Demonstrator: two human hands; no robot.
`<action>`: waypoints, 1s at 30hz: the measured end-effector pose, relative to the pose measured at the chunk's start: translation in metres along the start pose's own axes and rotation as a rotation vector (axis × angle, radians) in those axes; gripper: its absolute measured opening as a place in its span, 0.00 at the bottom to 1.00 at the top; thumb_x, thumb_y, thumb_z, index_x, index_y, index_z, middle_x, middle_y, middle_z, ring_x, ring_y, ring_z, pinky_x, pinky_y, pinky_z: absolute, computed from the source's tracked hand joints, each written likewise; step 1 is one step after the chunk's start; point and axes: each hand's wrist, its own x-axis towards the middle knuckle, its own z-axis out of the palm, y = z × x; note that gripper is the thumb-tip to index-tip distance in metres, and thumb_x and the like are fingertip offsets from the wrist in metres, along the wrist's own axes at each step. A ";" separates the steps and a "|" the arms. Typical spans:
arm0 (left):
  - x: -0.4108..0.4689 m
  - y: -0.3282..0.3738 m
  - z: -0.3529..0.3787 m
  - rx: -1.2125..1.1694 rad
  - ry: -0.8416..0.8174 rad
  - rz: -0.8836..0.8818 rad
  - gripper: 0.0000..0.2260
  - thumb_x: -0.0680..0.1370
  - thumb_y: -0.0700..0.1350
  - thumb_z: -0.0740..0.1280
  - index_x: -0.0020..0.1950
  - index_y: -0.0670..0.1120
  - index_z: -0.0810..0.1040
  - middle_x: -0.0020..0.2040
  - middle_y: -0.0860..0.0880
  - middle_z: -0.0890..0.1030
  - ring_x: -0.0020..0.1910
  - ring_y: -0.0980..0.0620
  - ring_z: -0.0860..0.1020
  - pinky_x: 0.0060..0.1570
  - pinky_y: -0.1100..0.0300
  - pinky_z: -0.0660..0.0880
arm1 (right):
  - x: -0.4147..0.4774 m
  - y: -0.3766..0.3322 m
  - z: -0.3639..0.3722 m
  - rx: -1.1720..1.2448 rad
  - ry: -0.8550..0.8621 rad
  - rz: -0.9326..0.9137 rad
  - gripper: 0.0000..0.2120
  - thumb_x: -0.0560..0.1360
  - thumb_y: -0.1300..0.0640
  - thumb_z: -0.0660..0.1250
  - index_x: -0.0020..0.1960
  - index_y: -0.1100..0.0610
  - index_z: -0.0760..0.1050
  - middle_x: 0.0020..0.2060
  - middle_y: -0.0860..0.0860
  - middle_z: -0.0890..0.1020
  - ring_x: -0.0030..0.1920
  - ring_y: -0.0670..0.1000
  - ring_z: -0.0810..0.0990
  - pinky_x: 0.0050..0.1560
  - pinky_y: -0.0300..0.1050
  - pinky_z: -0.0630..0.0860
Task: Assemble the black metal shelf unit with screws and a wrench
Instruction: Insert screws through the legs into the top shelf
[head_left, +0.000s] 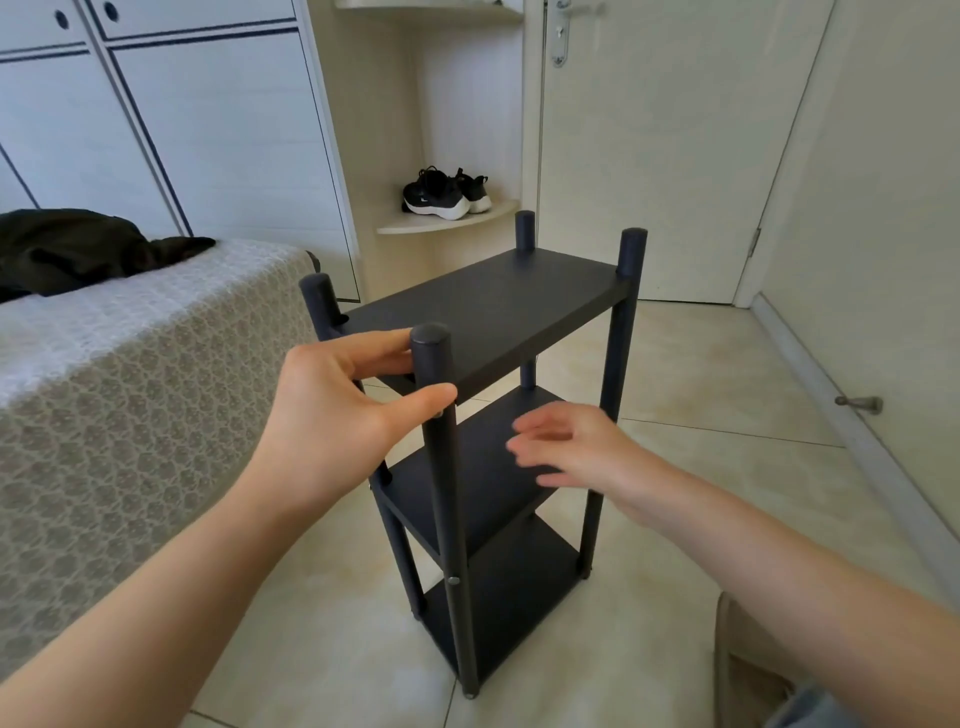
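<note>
The black shelf unit (498, 312) stands upright on the tiled floor, with three boards held between four round posts. My left hand (343, 410) grips the near left post (441, 467) just under its top, fingers behind it and thumb in front. My right hand (566, 447) hovers open and blurred in front of the middle board (467, 488), fingers spread, holding nothing. A silver screw head (454, 580) shows low on the near post. No wrench is in view.
A bed with a patterned grey cover (130, 395) lies close on the left, dark clothing (78, 249) on top. Black sneakers (441, 195) sit on a corner shelf behind. A closed door (649, 156) is at the back, a doorstop (860, 404) on the right wall.
</note>
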 end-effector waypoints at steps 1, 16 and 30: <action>0.000 -0.001 -0.001 -0.003 -0.002 -0.003 0.15 0.69 0.44 0.79 0.54 0.54 0.86 0.47 0.62 0.86 0.51 0.67 0.81 0.52 0.73 0.74 | 0.006 0.002 -0.009 -0.011 0.093 0.037 0.13 0.76 0.56 0.71 0.60 0.52 0.76 0.53 0.49 0.82 0.53 0.48 0.83 0.54 0.46 0.82; -0.002 -0.005 -0.003 0.009 -0.022 0.041 0.15 0.71 0.44 0.78 0.56 0.55 0.84 0.49 0.62 0.86 0.54 0.68 0.81 0.54 0.69 0.72 | 0.060 0.013 -0.065 0.084 0.458 0.074 0.28 0.81 0.58 0.63 0.77 0.48 0.56 0.73 0.55 0.68 0.71 0.59 0.69 0.69 0.60 0.69; 0.003 -0.018 0.012 0.104 0.065 0.105 0.16 0.76 0.48 0.72 0.63 0.53 0.81 0.54 0.65 0.82 0.59 0.69 0.77 0.59 0.78 0.67 | 0.060 0.030 -0.077 0.048 0.577 0.046 0.16 0.83 0.61 0.58 0.69 0.50 0.63 0.61 0.57 0.76 0.61 0.60 0.76 0.62 0.59 0.76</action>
